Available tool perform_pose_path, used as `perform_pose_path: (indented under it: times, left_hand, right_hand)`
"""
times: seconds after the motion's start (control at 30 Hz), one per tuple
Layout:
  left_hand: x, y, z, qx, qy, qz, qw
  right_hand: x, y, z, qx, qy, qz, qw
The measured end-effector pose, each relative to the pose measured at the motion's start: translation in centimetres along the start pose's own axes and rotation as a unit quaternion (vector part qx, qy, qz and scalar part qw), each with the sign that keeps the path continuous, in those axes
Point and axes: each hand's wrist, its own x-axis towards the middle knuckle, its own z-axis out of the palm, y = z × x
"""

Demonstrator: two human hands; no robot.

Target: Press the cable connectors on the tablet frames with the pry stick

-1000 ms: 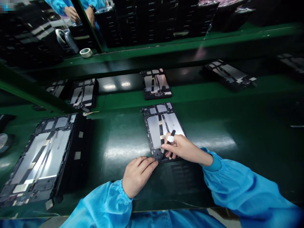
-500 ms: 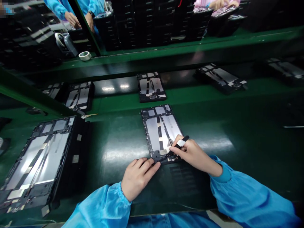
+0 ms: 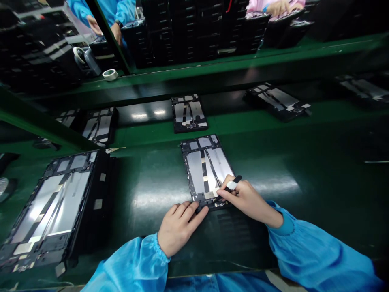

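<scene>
An opened tablet (image 3: 195,166) lies face-down in front of me, its silver battery plates and dark flex strips exposed. My left hand (image 3: 179,227) rests at its near left corner, fingertips touching the frame and thumb spread away from the index finger. Pinched in my right hand (image 3: 243,198) are black tweezers (image 3: 237,179) with a white wrap round the shaft. They slant down toward the small connectors at the tablet's near edge. Whether their tips touch a part is too small to tell.
A tall stack of opened tablets (image 3: 65,198) stands on the left. More opened tablets (image 3: 189,112) lie along the green belt (image 3: 136,132) beyond. A tape roll (image 3: 110,74) sits on the far ledge. Behind it, co-workers' hands (image 3: 278,8) work among black stacks.
Tablets on the belt have slid slightly left. My left thumb has shifted a little right, and its index finger now stands apart from it. The right hand and tweezers have barely moved.
</scene>
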Motion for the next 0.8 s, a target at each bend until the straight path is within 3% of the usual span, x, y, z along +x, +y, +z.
perform_pose_path:
  times: [0.37,0.53,0.67,0.73,0.8]
  left_hand:
    - [0.6,0.6,0.0,-0.008,0.001,-0.025,1.0]
    - [1.9,1.6,0.2,-0.001,-0.029,-0.061,0.998]
    - [1.4,1.0,0.0,-0.056,-0.019,-0.045,0.997]
    - [0.9,0.4,-0.1,-0.085,-0.004,-0.039,0.996]
    - [0.8,-0.2,-0.2,-0.098,0.004,-0.047,0.994]
  right_hand:
    - [0.0,0.1,0.1,-0.02,0.0,-0.002,1.0]
    - [-0.1,0.2,0.0,-0.022,0.005,0.006,1.0]
    - [-0.2,0.6,-0.2,0.014,0.022,0.005,1.0]
    - [-0.1,1.1,-0.2,0.047,0.078,-0.003,0.996]
    - [0.1,1.9,0.1,0.089,0.184,-0.005,0.979]
